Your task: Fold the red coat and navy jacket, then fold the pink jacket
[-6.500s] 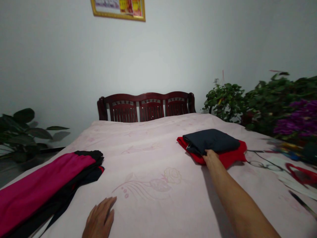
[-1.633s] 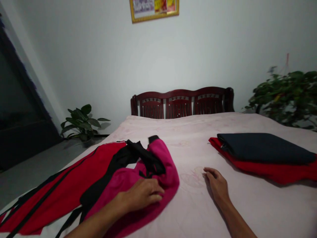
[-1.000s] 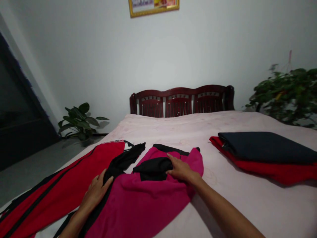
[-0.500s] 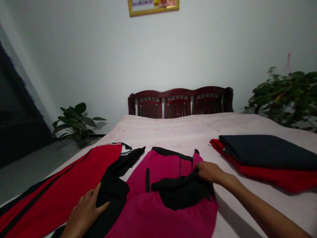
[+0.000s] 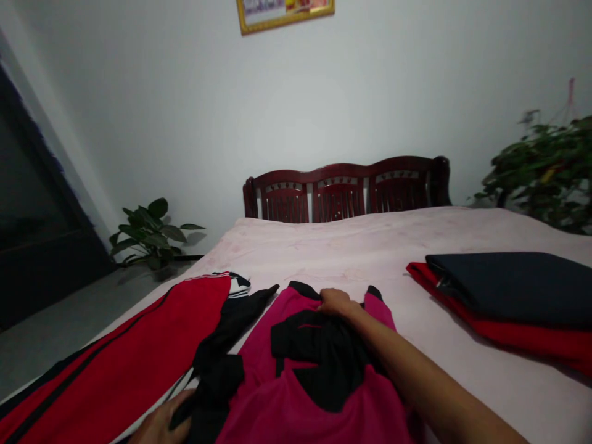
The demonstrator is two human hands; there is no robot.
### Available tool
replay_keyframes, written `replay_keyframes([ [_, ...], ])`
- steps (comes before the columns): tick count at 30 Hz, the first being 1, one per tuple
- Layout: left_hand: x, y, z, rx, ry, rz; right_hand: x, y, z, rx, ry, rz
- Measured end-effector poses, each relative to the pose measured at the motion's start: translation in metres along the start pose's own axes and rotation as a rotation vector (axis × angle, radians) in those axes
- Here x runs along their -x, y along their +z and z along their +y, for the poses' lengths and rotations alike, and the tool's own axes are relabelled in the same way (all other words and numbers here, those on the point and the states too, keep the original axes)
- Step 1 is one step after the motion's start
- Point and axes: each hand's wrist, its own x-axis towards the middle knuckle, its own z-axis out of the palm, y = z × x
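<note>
A magenta garment with black panels (image 5: 296, 394) lies spread on the pink sheet (image 5: 351, 253) in front of me. My right hand (image 5: 337, 302) rests on its far black waistband, fingers curled down onto the cloth. My left hand (image 5: 160, 425) lies at the bottom edge, its fingers on a black piece of clothing (image 5: 217, 364) that sits between the magenta garment and a red garment with black stripes (image 5: 124, 351) to the left.
At the right, a folded dark navy garment (image 5: 513, 287) lies on top of a folded red one (image 5: 509, 339). A dark wooden headboard (image 5: 346, 188) stands at the far end. Potted plants stand at the left (image 5: 150, 234) and right (image 5: 546, 169).
My right hand has moved from the garment's right edge to the middle of its far waistband. The black part now lies flatter on the magenta cloth. My left hand has slid lower.
</note>
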Motion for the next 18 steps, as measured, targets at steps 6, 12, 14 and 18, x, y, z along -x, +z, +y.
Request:
replay_keyframes([
  [6, -0.034, -0.064, 0.055, -0.165, 0.133, 0.315, 0.043, -0.035, 0.035, -0.226, -0.127, 0.138],
  [12, -0.117, -0.096, 0.169, -0.513, 0.273, 0.603, 0.039, -0.093, 0.111, -0.763, 0.153, 0.530],
  [14, -0.147, -0.084, 0.187, -0.576, 0.244, 0.631, 0.030, -0.099, 0.131, -0.738, 0.231, 0.584],
  [18, -0.184, -0.029, 0.178, -0.370, 0.453, 0.331, 0.031, -0.075, 0.154, -0.667, 0.276, 0.567],
])
